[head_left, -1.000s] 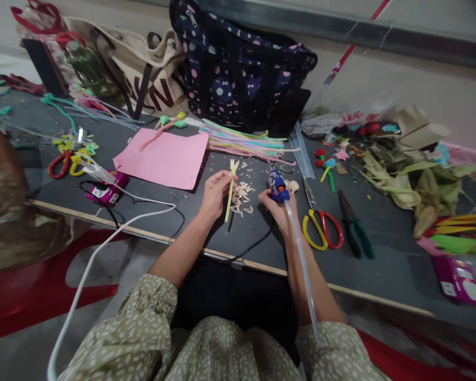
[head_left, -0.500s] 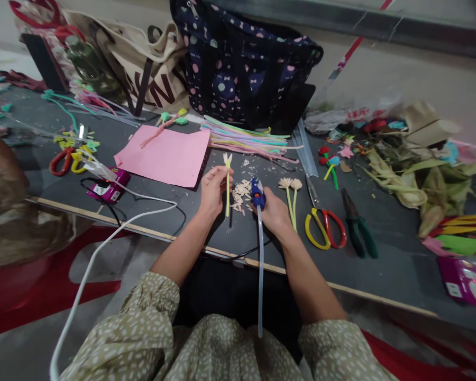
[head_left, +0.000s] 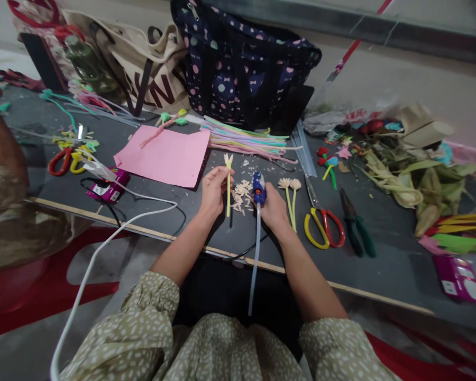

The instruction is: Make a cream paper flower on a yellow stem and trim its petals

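Pinching one slim yellow-green stem (head_left: 228,193) upright between thumb and fingertips, the left hand (head_left: 214,188) is over the middle of the tabletop (head_left: 392,270), in from its near edge. Stem: straight, narrow, its top splayed into pale pointed petals. The right hand (head_left: 273,206) is wrapped round a blue plastic glue gun (head_left: 258,188), near the stem but apart from it; trigger pressure cannot be told. A translucent rod (head_left: 256,248), smooth and round, runs from the gun's rear end past the near edge. Between the hands: cream flakes (head_left: 241,196), flat and pointed, too many to count.

Counts. Pale flowers (head_left: 284,183): two, ruffled heads on green stalks, just right of the right hand. Scissors (head_left: 314,201) with yellow and red loops: one pair, farther right; a second pair (head_left: 68,152) lies toward the left end. Pliers (head_left: 351,212): one, dark green grips. Pink sheet (head_left: 162,156): one, thin, toward the far edge. Fuzzy sticks (head_left: 246,140): one bundle, uncounted, before the navy fabric bag (head_left: 222,87).
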Action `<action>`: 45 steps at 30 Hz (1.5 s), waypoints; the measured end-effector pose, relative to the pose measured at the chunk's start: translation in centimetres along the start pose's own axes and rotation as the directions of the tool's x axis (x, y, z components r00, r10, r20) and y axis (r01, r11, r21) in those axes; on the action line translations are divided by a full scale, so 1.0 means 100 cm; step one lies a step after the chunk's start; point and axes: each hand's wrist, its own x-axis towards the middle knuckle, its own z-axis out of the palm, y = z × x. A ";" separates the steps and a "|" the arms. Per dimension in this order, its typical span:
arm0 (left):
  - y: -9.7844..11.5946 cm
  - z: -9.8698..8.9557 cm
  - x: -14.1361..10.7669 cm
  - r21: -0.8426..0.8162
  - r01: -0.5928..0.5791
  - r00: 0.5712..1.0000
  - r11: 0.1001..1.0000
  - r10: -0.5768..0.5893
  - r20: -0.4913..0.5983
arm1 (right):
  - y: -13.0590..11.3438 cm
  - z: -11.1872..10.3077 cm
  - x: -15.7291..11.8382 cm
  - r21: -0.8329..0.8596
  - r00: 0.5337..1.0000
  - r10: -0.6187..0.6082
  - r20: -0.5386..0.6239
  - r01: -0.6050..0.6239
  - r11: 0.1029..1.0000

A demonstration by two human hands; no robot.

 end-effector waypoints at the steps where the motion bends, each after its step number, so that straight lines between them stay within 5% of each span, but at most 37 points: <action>1: 0.000 0.000 0.000 -0.004 0.001 1.000 1.000 -0.001 0.001 | -0.002 0.001 0.001 -0.041 1.000 0.008 0.001 -0.008 0.999; 7: 0.000 0.000 0.000 -0.012 0.006 1.000 1.000 -0.006 0.005 | -0.004 0.003 0.002 -0.057 0.999 0.037 0.006 -0.037 0.998; 13: 0.000 0.001 -0.002 0.012 0.069 0.991 0.998 -0.070 0.110 | 0.008 -0.004 0.001 0.450 0.988 0.014 -0.156 0.058 0.891; 18: -0.001 0.004 -0.006 0.059 0.201 0.927 0.978 -0.209 0.311 | 0.000 -0.014 -0.003 0.683 0.980 0.087 -0.179 0.060 0.728; 23: -0.002 0.007 -0.009 0.083 0.250 0.891 0.965 -0.263 0.370 | -0.007 -0.019 -0.006 0.734 0.982 0.102 -0.157 0.048 0.677; 38: 0.000 0.010 -0.010 0.098 0.267 0.887 0.959 -0.285 0.363 | -0.007 -0.019 -0.008 0.796 0.946 0.188 -0.264 0.104 0.597; 42: 0.002 0.011 -0.012 0.204 0.230 0.886 0.952 -0.291 0.359 | -0.006 -0.025 -0.009 0.856 0.915 0.262 -0.307 0.146 0.495; 45: 0.001 0.009 -0.012 0.267 0.213 0.842 0.940 -0.315 0.437 | -0.004 -0.032 -0.009 0.889 0.923 0.244 -0.297 0.174 0.424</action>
